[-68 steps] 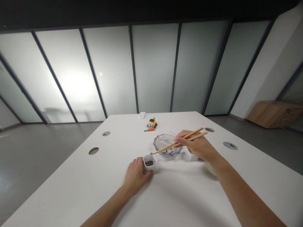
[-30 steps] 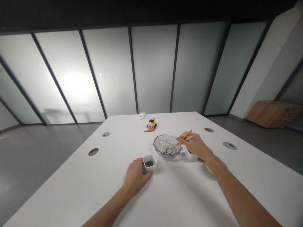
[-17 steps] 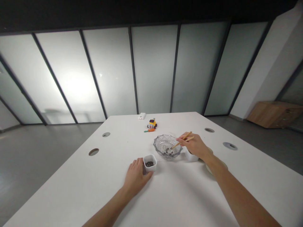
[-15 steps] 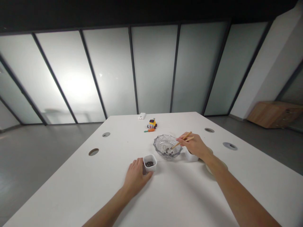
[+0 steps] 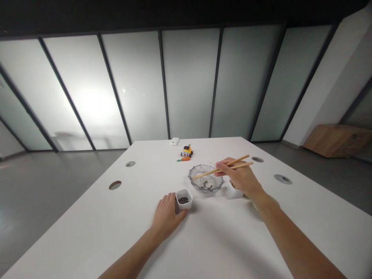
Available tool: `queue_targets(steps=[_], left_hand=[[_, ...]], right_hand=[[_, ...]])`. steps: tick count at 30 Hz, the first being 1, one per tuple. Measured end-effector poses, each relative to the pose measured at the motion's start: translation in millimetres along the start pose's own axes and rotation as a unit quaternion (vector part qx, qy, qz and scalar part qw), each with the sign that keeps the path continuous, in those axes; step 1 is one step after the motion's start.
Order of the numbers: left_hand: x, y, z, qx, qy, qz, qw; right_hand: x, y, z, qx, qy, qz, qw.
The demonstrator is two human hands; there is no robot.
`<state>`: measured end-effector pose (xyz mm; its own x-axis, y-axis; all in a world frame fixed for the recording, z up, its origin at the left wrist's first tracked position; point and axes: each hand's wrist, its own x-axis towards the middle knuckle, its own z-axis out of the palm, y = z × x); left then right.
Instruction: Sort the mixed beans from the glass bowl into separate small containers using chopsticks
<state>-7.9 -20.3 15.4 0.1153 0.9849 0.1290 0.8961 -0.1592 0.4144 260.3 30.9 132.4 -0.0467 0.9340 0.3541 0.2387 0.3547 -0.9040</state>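
Observation:
My left hand rests on the table with thumb and fingers around the near left side of a small white square cup. Dark beans lie in that cup. In my right hand is a pair of wooden chopsticks, held over a clear scalloped glass bowl. The chopstick tips are together near the bowl's left rim; whether they pinch a bean is too small to tell. Several dark beans lie in the bowl. A second white cup stands partly hidden beneath my right hand.
A pale round dish sits under my right forearm, mostly covered. Farther back on the white table are a yellow toy car, an orange toy carrot and a white box-shaped device. Round holes pierce the tabletop on both sides.
The chopsticks have risen from the beans inside the bowl and swung left, their tips now by its left rim. My left hand stays at the cup.

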Motion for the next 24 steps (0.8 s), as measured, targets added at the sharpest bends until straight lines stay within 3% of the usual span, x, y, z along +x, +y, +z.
queue_targets(steps=[5,10,14,24], left_hand=[[0,0,-0.9,-0.012,-0.006,0.002,1.0],[0,1,-1.1,0.002,-0.008,0.001,1.0],[0,0,1.0,0.002,0.0,-0.001,1.0],[0,0,1.1,0.0,0.002,0.003,1.0]], right_hand=[[-7,-8,14,-0.028,-0.062,-0.044,0.997],[-4,2,9,-0.21,-0.003,-0.15,0.966],[-1,19,10,-0.279,-0.036,-0.135,0.95],[3,35,16,-0.296,-0.07,-0.116,0.945]])
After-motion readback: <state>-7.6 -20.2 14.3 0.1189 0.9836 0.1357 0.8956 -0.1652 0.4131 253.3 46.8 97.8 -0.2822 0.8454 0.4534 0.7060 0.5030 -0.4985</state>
